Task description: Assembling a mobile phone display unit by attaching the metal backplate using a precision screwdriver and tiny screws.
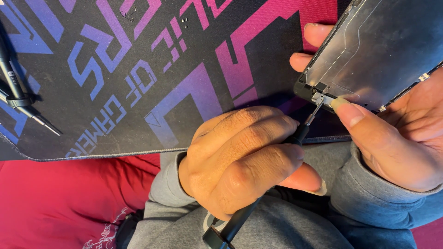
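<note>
Mat: a big dark mat [138,69] with purple and pink shapes covers the worktop, and its near edge runs just above the hands.
Red cloth: a red cloth [60,198] lies below the mat at the bottom left.
Panel: a flat, shiny grey panel [383,50] with a dark frame sits tilted at the top right, above the mat.
Right hand: the right hand [397,133] holds the panel, thumb pressed on its lower edge and fingers curled behind it.
Left hand: the left hand [244,157] is closed tight around a thin black screwdriver [258,193]. It hides the middle of the tool.
Tip: the metal tip touches the panel's lower corner, just beside the thumb.
Spare tools: two more dark tools [23,99] lie on the mat at the far left, well apart.
Screws: tiny screws [184,21] rest on the mat near the top.
</note>
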